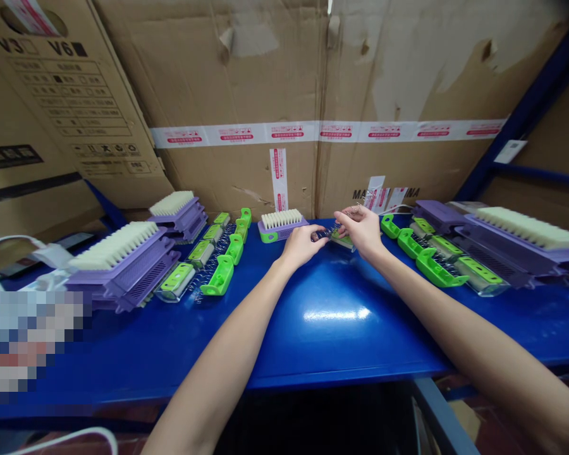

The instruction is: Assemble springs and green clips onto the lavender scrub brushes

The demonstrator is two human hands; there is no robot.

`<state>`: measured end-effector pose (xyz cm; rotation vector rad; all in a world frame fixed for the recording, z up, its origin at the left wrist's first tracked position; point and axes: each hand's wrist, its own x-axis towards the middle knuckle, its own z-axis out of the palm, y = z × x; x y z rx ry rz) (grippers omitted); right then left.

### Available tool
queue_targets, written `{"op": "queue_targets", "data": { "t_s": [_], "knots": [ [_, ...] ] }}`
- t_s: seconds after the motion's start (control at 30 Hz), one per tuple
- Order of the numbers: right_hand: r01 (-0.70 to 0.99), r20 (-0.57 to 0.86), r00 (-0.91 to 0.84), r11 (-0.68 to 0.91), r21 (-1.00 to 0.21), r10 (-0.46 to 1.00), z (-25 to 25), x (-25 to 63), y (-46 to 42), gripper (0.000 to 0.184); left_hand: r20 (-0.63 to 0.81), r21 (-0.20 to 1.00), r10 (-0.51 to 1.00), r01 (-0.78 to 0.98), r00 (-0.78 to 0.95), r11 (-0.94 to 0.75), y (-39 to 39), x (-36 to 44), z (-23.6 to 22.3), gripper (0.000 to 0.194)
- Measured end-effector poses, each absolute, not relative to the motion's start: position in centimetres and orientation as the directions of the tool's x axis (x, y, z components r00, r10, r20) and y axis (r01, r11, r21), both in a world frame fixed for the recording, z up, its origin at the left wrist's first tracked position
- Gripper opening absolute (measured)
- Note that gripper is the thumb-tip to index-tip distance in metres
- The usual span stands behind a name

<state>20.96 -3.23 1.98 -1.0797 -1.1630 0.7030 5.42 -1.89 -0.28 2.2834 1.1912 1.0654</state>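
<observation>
My left hand [302, 244] and my right hand [363, 230] meet at the far middle of the blue table [332, 328]. Together they pinch a small part with a metal spring and a green and clear piece [336, 237], held just above the table. Both hands have their fingers closed on it. A single purple brush with white bristles and a green base [281, 225] stands just left of my left hand.
Left: stacked purple brushes [123, 262] and a row of green handle parts with springs [215, 253]. Right: more green parts [436, 259] and purple brushes [521, 240]. Cardboard boxes [284, 95] wall the back. A white cable [9, 249] lies far left.
</observation>
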Motion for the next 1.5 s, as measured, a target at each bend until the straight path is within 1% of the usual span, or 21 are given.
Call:
{"op": "queue_targets", "data": {
  "t_s": [0.17, 0.4, 0.63, 0.77, 0.87, 0.93, 0.97, 1.0, 1.07, 1.13, 1.17, 1.23, 1.3, 1.37, 1.43, 1.5],
  "knots": [
    [0.110, 0.374, 0.304, 0.358, -0.927, 0.876, 2.05, 20.91, -3.40, 0.034, 0.460, 0.601, 0.813, 0.549, 0.356, -0.580, -2.04, 5.44, -0.11, 0.031],
    [0.221, 0.438, 0.323, 0.383, -0.897, 0.839, 1.96, 20.85, -3.63, 0.034, 0.465, 0.590, 0.805, 0.548, 0.370, -0.593, -2.14, 5.50, -0.13, 0.030],
    [0.334, 0.437, 0.336, 0.328, -0.884, 0.834, 2.17, 21.08, -3.82, 0.027, 0.468, 0.580, 0.797, 0.547, 0.382, -0.603, -1.93, 5.34, -0.03, 0.030],
    [0.364, 0.429, 0.338, 0.303, -0.880, 0.838, 2.20, 21.16, -3.82, 0.027, 0.474, 0.574, 0.798, 0.558, 0.371, -0.600, -1.92, 5.39, -0.11, 0.030],
    [0.378, 0.433, 0.300, 0.311, -0.872, 0.850, 1.86, 21.35, -3.55, 0.025, 0.481, 0.567, 0.788, 0.550, 0.384, -0.614, -1.84, 5.35, -0.38, 0.030],
    [0.431, 0.466, 0.217, 0.344, -0.834, 0.858, 1.60, 21.54, -3.33, 0.022, 0.480, 0.562, 0.786, 0.551, 0.390, -0.617, -1.71, 5.25, -0.60, 0.030],
    [0.484, 0.500, 0.161, 0.373, -0.791, 0.851, 1.50, 21.62, -3.25, 0.020, 0.478, 0.557, 0.785, 0.555, 0.393, -0.617, -1.64, 5.20, -0.71, 0.030],
    [0.549, 0.543, 0.099, 0.410, -0.728, 0.834, 1.44, 21.67, -3.20, 0.018, 0.476, 0.553, 0.786, 0.561, 0.396, -0.617, -1.58, 5.16, -0.80, 0.029],
    [0.676, 0.635, -0.025, 0.481, -0.558, 0.772, 1.42, 21.67, -3.23, 0.016, 0.469, 0.547, 0.784, 0.563, 0.407, -0.619, -1.53, 5.15, -0.89, 0.027],
    [0.752, 0.702, -0.123, 0.528, -0.395, 0.701, 1.48, 21.52, -3.39, 0.015, 0.457, 0.559, 0.782, 0.546, 0.425, -0.624, -1.59, 5.25, -0.87, 0.023],
    [0.771, 0.720, -0.159, 0.541, -0.337, 0.675, 1.50, 21.42, -3.48, 0.013, 0.449, 0.572, 0.782, 0.533, 0.433, -0.623, -1.64, 5.32, -0.83, 0.022],
    [0.793, 0.740, -0.194, 0.547, -0.268, 0.644, 1.50, 21.22, -3.60, 0.010, 0.433, 0.602, 0.787, 0.509, 0.439, -0.615, -1.75, 5.44, -0.72, 0.022],
    [0.801, 0.754, -0.198, 0.547, -0.245, 0.626, 1.45, 21.11, -3.61, 0.009, 0.416, 0.629, 0.801, 0.499, 0.431, -0.596, -1.78, 5.44, -0.62, 0.023],
    [0.798, 0.767, -0.178, 0.547, -0.253, 0.616, 1.38, 21.10, -3.54, 0.009, 0.399, 0.645, 0.813, 0.501, 0.423, -0.577, -1.73, 5.32, -0.57, 0.025],
    [0.786, 0.771, -0.133, 0.541, -0.300, 0.623, 1.33, 21.13, -3.48, 0.012, 0.381, 0.650, 0.823, 0.511, 0.422, -0.563, -1.66, 5.14, -0.52, 0.026],
    [0.765, 0.761, -0.055, 0.517, -0.384, 0.646, 1.27, 21.14, -3.44, 0.016, 0.365, 0.651, 0.830, 0.522, 0.422, -0.552, -1.62, 4.98, -0.46, 0.028]
  ]
}}
